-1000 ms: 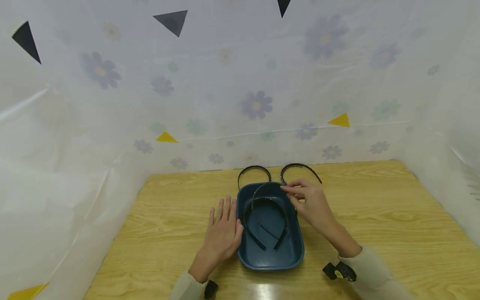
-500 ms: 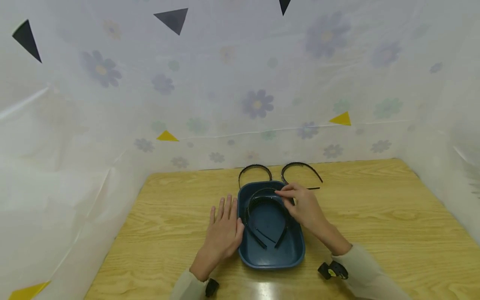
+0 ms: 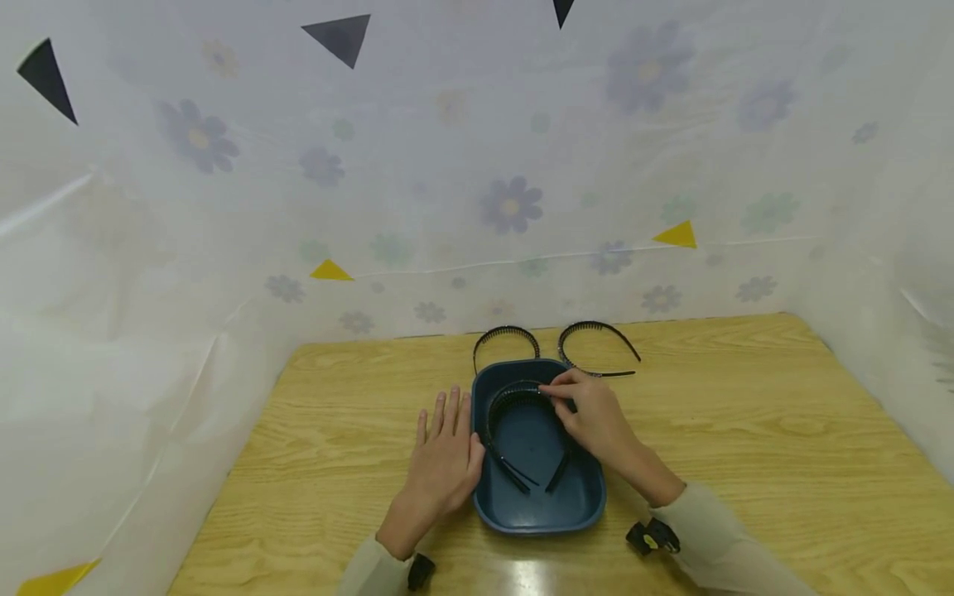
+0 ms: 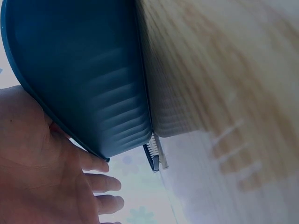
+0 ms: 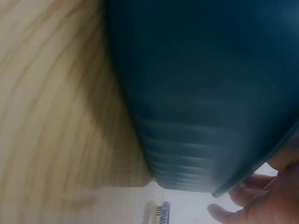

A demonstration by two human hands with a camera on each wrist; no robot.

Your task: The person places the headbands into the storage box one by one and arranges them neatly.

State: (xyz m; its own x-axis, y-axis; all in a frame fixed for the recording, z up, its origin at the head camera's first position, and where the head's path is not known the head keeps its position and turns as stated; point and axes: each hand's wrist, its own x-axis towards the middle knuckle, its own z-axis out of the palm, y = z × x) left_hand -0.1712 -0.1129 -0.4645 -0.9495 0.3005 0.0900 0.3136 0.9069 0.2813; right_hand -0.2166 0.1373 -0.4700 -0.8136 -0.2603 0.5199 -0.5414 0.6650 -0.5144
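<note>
A thin black headband (image 3: pixel 519 386) is pinched by my right hand (image 3: pixel 596 418) between thumb and fingers at its upper curve. It lies low inside a dark blue tray (image 3: pixel 538 530), over another black toothed headband (image 3: pixel 557 474), the two almost overlapping. My left hand (image 3: pixel 440 472) is spread with straight fingers beside the tray, its thumb touching the left rim. From the left wrist, the palm (image 4: pixel 51 163) shows against the tray wall (image 4: pixel 79 70). In the right wrist view the right hand (image 5: pixel 268 200) reaches over the rim; what it pinches is hidden there.
Behind the tray, two more black headbands lie on the wooden table (image 3: pixel 358 430): one at the left (image 3: pixel 507 329), and a second headband (image 3: pixel 622 339) at the right. A flower-patterned sheet (image 3: pixel 417 207) stands behind the table.
My right hand has moved down and slightly left, lowering the thin headband from above the tray onto the other one inside. My left hand stays in place.
</note>
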